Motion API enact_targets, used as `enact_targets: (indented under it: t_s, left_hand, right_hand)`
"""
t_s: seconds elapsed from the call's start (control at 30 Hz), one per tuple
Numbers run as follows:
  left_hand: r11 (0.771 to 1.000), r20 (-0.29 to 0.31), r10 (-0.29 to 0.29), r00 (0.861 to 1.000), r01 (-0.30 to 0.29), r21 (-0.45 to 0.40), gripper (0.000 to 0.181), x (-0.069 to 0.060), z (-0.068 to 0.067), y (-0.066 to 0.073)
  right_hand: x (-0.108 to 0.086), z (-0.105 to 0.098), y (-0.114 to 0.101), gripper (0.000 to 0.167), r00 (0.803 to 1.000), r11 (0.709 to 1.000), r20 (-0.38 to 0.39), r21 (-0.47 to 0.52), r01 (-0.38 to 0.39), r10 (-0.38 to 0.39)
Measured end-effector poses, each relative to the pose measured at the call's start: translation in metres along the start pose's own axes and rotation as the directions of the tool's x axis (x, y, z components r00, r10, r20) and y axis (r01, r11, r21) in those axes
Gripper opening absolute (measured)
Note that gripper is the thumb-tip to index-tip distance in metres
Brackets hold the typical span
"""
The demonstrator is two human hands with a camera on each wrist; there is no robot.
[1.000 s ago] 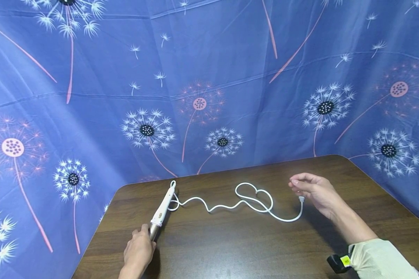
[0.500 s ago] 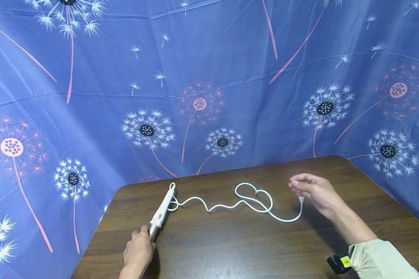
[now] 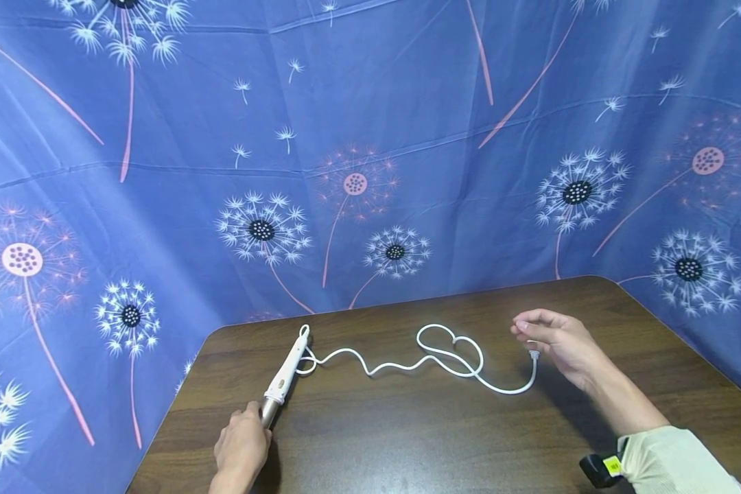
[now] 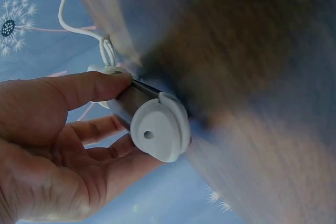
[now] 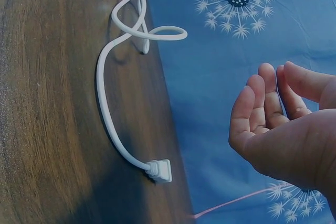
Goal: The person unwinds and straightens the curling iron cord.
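Observation:
A curling iron point(image 3: 287, 370) with a white handle and a metallic barrel lies slantwise at the left of the table. My left hand point(image 3: 242, 442) grips it by the barrel, thumb on one side and fingers on the other. In the left wrist view its white end cap point(image 4: 155, 135) faces the camera. A white power cord point(image 3: 401, 367) runs from the handle, loops mid-table and ends in a plug point(image 5: 163, 170) on the wood. Above that plug hovers my right hand point(image 3: 565, 343), fingers loosely bent, holding nothing; the right wrist view shows it apart from the plug.
The brown wooden table point(image 3: 395, 432) has rounded far corners. Behind it and along both sides hangs a blue cloth point(image 3: 438, 171) with dandelion prints. A black device point(image 3: 599, 470) with a yellow label sits at the right wrist, beside a pale sleeve point(image 3: 673, 456).
My left hand and the curling iron have shifted very slightly toward the near left. The right hand and the plug show no visible movement.

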State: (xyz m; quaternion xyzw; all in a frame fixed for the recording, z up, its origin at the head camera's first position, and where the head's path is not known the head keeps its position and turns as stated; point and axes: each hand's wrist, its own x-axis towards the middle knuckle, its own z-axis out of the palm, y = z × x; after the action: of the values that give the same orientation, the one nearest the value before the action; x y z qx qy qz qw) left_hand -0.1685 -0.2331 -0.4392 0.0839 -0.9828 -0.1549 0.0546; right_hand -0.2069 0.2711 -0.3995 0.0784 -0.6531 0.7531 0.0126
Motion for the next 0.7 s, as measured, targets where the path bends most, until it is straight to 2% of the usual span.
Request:
enact_targets:
  t_s: [0.13, 0.4, 0.5, 0.57, 0.7]
  left_hand:
    - [1.000, -0.020, 0.012, 1.000, -0.011, 0.018, 0.034, 0.000, -0.004, -0.002]
    - [1.000, 0.054, -0.024, 0.998, 0.023, 0.018, 0.019, 0.002, -0.012, -0.009]
    - [0.999, 0.064, -0.036, 0.997, 0.035, 0.017, 0.025, 0.001, -0.013, -0.010]
    - [0.999, 0.057, -0.038, 0.998, 0.038, 0.014, 0.037, 0.001, -0.013, -0.011]
    - [1.000, 0.032, -0.030, 0.999, 0.030, 0.008, 0.047, 0.001, -0.011, -0.011]
  right_hand:
    - [0.000, 0.000, 0.001, 0.012, 1.000, 1.000, 0.002, 0.004, 0.005, -0.005]
    - [-0.001, -0.001, 0.001, 0.012, 1.000, 1.000, -0.001, -0.005, 0.004, -0.004]
    - [-0.002, -0.002, 0.002, 0.014, 1.000, 1.000, 0.006, -0.004, 0.010, -0.009]
    - [-0.002, -0.002, 0.003, 0.015, 1.000, 1.000, 0.007, -0.004, 0.010, -0.010]
    - [-0.001, -0.002, 0.004, 0.015, 1.000, 1.000, 0.005, -0.005, 0.003, -0.003]
